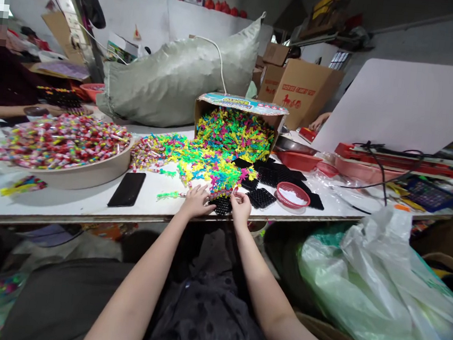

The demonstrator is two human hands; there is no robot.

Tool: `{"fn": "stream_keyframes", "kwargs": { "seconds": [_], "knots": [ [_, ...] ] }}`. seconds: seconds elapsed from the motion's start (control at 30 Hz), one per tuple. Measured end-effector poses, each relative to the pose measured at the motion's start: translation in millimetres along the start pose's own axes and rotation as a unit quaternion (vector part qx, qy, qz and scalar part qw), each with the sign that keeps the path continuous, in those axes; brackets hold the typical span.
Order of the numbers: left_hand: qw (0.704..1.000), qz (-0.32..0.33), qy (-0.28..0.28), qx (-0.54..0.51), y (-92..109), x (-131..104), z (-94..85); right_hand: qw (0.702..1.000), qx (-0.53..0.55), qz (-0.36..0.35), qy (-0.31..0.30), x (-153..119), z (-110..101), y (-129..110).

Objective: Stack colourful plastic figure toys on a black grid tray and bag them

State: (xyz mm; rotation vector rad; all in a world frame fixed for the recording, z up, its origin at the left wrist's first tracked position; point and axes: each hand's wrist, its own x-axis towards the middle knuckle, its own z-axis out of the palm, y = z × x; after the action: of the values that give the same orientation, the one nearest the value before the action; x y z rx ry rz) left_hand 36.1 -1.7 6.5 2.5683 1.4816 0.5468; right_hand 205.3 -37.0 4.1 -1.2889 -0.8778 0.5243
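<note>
A small black grid tray (223, 206) lies at the table's front edge between my hands. My left hand (197, 202) rests at its left side, fingers stretched and apart, the thumb reaching to the tray. Just left of those fingertips lies a green plastic piece (167, 195). My right hand (241, 208) is at the tray's right side with thumb and forefinger pinched together; what they hold is too small to make out. Directly beyond the tray spreads a heap of colourful plastic figures (226, 175), spilling from a cardboard box (279, 129) tipped on its side.
Left stands a wide basin (89, 178) of wrapped candy-like tubes, with a black phone (127, 189) beside it. To the right are more black grid trays (261, 198) and a red dish (293, 195) with white contents. A big sack (167, 79) lies behind. Another person (3, 79) sits far left.
</note>
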Motion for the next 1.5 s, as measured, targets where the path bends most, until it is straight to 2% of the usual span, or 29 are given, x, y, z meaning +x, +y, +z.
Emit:
{"fn": "stream_keyframes", "kwargs": {
  "seconds": [0.13, 0.53, 0.83, 1.3, 1.4, 1.5],
  "knots": [
    [1.0, 0.0, -0.004, -0.004, 0.2, 0.6, -0.7, 1.0, -0.007, -0.012, -0.003, -3.1, 1.5, 2.5],
    [1.0, 0.012, -0.006, -0.001, -0.5, -1.1, -0.8, 0.986, -0.166, -0.027, -0.02, -7.7, 11.3, 5.9],
    [1.0, 0.015, -0.016, -0.002, 0.5, -1.1, -2.8, 0.955, -0.285, -0.08, 0.004, -13.0, 14.7, 9.7],
    [0.999, 0.012, -0.013, -0.028, 0.1, -1.3, -1.7, 0.949, -0.305, -0.083, -0.013, -14.0, 14.2, 3.4],
    [0.997, 0.004, 0.018, -0.068, -2.4, -3.4, -3.3, 0.953, -0.287, -0.091, -0.025, -13.0, 11.8, 3.6],
    [0.983, -0.014, 0.107, -0.147, -4.2, -8.4, -12.1, 0.963, -0.246, -0.106, -0.02, -13.3, 6.7, 0.8]
  ]
}}
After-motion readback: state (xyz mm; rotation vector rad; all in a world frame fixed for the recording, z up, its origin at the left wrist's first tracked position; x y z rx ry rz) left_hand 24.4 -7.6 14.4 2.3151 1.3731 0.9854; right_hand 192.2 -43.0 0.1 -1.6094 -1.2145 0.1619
